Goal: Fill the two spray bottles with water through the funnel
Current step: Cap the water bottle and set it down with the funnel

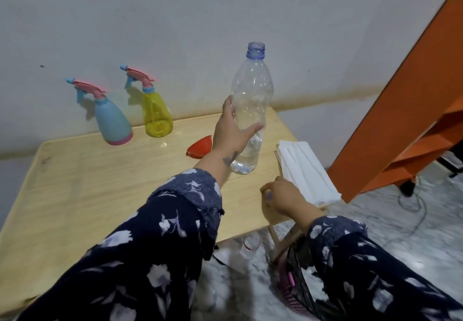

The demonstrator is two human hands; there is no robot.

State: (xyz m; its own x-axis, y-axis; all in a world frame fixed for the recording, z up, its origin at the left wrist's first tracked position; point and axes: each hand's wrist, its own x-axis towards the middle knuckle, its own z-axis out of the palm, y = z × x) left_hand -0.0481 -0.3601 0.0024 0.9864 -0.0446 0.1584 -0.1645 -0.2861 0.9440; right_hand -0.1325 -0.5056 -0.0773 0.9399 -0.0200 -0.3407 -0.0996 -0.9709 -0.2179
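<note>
right hand [281, 199]: near table edge, fingers curled round a small bluish cap-like thing, not clear what; just beside white tissue stack [307, 170]
left hand [231, 130]: thumb and fingers wrapped round clear water bottle [250, 110]
water bottle: upright on wooden table [100, 182], cap off, roughly a third full
funnel [200, 149]: red, lying on its side on table, just left of left wrist
spray bottles: blue spray bottle [112, 120] and yellow spray bottle [156, 115] upright at far table edge by wall, pink trigger heads on, near each other, well apart from both hands
floor: another clear bottle [250, 244] under table edge
</note>
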